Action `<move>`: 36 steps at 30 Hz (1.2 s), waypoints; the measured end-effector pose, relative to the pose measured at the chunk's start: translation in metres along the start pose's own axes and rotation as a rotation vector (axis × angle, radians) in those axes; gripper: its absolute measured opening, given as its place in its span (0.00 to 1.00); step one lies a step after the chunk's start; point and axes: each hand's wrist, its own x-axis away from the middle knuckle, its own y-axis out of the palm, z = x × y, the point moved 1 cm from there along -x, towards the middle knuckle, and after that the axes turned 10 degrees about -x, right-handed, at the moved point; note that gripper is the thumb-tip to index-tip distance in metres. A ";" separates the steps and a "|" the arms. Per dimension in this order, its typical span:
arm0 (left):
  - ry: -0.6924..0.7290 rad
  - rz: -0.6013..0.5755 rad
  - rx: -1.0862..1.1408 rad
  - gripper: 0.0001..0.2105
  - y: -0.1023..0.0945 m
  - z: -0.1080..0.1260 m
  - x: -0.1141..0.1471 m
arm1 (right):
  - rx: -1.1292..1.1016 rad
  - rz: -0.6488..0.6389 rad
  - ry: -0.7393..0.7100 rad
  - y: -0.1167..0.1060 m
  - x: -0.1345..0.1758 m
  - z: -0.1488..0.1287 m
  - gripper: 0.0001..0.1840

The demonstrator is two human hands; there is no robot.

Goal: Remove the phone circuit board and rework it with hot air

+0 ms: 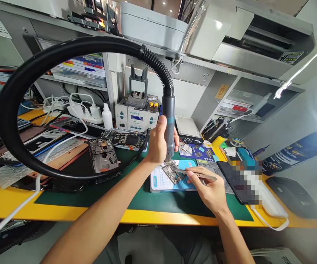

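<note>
My left hand (pixel 158 143) is wrapped round the grey handle of a hot air gun (pixel 169 110), held upright with its nozzle pointing down. Just under the nozzle lies a small phone circuit board (pixel 173 174), resting on a white and blue flat case (pixel 158 183). In my right hand (pixel 212 190) a pair of metal tweezers (pixel 205 176) is pinched, its tips at the board near the nozzle. Whether the tips grip anything is too small to tell. From the gun's top a thick black hose (pixel 10 88) loops out to the left.
A hot air station (pixel 137 116) stands at the back beside a white bottle (pixel 107 117). Left of the case lies an opened phone (pixel 103 156). A dark phone (pixel 236 181) and a grey perforated plate (pixel 224 183) lie at right. A white cable (pixel 23 205) crosses the left side.
</note>
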 end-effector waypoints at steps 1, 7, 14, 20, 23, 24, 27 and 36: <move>0.000 0.005 0.000 0.32 -0.001 0.000 -0.001 | 0.004 0.005 0.003 -0.005 -0.003 -0.001 0.16; -0.002 0.025 0.001 0.33 -0.002 -0.001 -0.002 | -0.037 0.019 0.111 -0.029 -0.023 -0.001 0.20; 0.012 -0.002 0.002 0.33 0.000 0.000 0.001 | -0.107 0.022 0.250 -0.026 -0.017 0.009 0.25; 0.010 0.006 0.007 0.32 0.001 -0.001 0.001 | -0.141 -0.043 0.290 -0.031 -0.016 -0.001 0.27; 0.012 0.003 0.010 0.32 0.001 -0.001 0.001 | -0.099 -0.048 0.276 -0.033 -0.016 -0.007 0.27; 0.011 0.001 0.010 0.32 0.001 -0.001 0.001 | -0.078 -0.040 0.261 -0.033 -0.016 -0.009 0.27; 0.009 0.003 0.007 0.32 0.001 -0.002 0.001 | 0.008 -0.044 0.200 -0.026 -0.011 -0.016 0.26; -0.003 0.004 0.004 0.32 0.000 -0.002 0.000 | 0.325 -0.262 -0.033 -0.009 -0.013 -0.048 0.15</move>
